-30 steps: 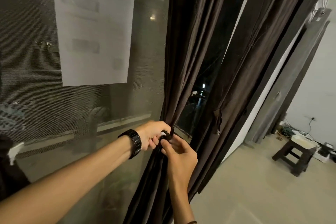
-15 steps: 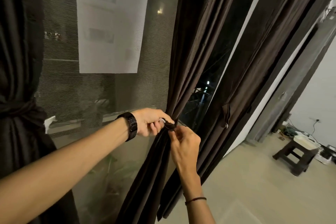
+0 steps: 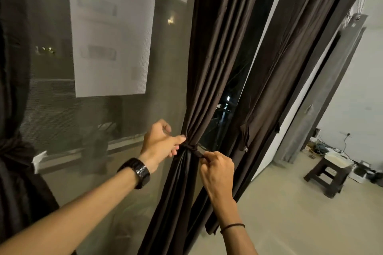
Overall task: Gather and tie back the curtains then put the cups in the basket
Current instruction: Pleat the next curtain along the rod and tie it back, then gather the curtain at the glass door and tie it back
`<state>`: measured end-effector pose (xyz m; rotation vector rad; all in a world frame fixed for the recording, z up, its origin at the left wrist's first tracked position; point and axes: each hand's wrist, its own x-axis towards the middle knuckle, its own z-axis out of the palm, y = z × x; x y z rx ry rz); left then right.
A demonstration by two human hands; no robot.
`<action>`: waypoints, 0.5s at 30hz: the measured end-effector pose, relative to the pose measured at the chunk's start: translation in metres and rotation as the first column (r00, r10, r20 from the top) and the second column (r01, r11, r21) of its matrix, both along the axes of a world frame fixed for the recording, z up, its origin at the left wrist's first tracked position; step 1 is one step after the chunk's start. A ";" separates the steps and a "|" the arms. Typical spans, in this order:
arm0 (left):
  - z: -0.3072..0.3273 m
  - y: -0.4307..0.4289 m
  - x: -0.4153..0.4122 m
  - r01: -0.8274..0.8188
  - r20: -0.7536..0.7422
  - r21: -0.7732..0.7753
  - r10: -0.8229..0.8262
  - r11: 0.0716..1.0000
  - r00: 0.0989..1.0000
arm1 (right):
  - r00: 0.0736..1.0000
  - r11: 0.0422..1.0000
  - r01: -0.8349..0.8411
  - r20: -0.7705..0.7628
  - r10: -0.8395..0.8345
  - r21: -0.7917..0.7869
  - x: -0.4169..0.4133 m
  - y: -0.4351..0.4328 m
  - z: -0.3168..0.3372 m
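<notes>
At the window, the left hand and right hand each pinch a tie end on the gathered curtain; pulling evenly apart should seat the knot snugly.

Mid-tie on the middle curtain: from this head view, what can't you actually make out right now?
- Cups and basket: none in the head view, out of frame.
- Tie band: whether the knot is tight; left hand and right hand cover its ends.
- Paper sheet on the window: its text is blurred.
- Items beyond the wooden stool: too small to identify.
- Left curtain: cut off by the frame edge.
</notes>
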<state>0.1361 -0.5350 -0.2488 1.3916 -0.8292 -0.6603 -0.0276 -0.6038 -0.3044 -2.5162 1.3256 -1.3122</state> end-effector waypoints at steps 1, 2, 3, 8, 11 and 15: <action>0.000 -0.001 -0.006 -0.080 0.181 -0.039 0.085 0.996 0.980 | 1.000 1.000 -0.021 -0.010 0.021 0.004 -0.001 -0.005 0.003; -0.001 -0.002 -0.011 -0.153 0.350 -0.112 0.183 0.982 0.919 | 0.999 0.999 -0.048 -0.022 0.048 0.004 -0.002 -0.009 0.006; -0.001 -0.002 -0.015 -0.201 0.490 -0.221 0.287 0.954 0.823 | 0.996 0.997 -0.077 -0.038 0.076 -0.006 -0.003 -0.013 0.009; 0.005 -0.014 -0.030 0.012 0.723 -0.656 0.623 0.755 0.298 | 0.971 0.970 -0.237 0.018 0.238 -0.059 -0.002 -0.022 0.035; 0.018 -0.026 -0.036 0.109 0.748 -0.663 0.655 0.740 0.108 | 0.962 0.957 -0.271 0.009 0.273 -0.105 -0.002 -0.031 0.051; 0.034 -0.041 -0.046 0.143 0.636 -0.761 0.771 0.633 -0.028 | 0.958 0.941 -0.286 -0.023 0.286 -0.180 -0.007 -0.047 0.067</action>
